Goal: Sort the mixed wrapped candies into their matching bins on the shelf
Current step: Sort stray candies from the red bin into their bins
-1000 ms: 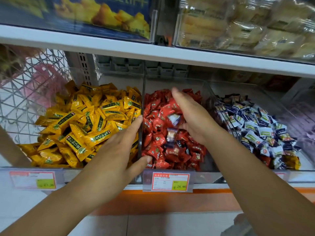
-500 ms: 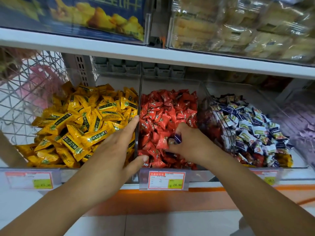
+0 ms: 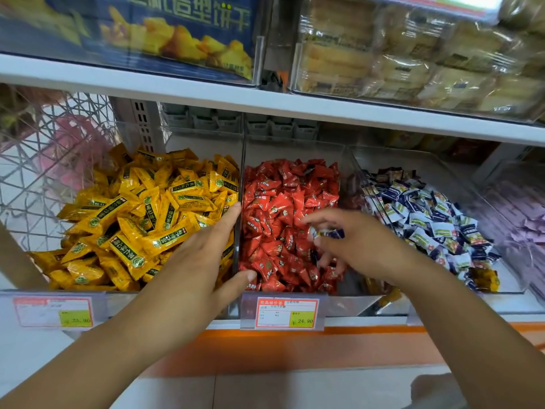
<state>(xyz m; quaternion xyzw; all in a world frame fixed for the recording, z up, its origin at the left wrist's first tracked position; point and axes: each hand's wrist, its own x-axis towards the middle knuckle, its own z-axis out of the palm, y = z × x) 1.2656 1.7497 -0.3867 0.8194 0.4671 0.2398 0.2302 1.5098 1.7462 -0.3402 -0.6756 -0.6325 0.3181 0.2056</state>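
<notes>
Shop shelving filled the view: a white shelf ran overhead, with three clear bins side by side beneath it. At far left stood a wire basket. Next to it, the first bin was heaped with yellow candies. The person's left hand rested on the clear divider between that bin and the middle one. Its grip was slack, holding nothing, with the fingers straight and spread, the index finger along the divider's top edge and the thumb on the red side. The middle bin held red candies, with an orange price tag on its front. Over the right half of this bin hung the right hand, its grip pinching a stray blue wrapped candy; blur hid the exact finger positions. Farther right, the third bin held blue-and-white candies. Half a second earlier, the right hand had been lower, at the front of the red pile. It had since lifted and shifted rightward. The left hand had not moved.
</notes>
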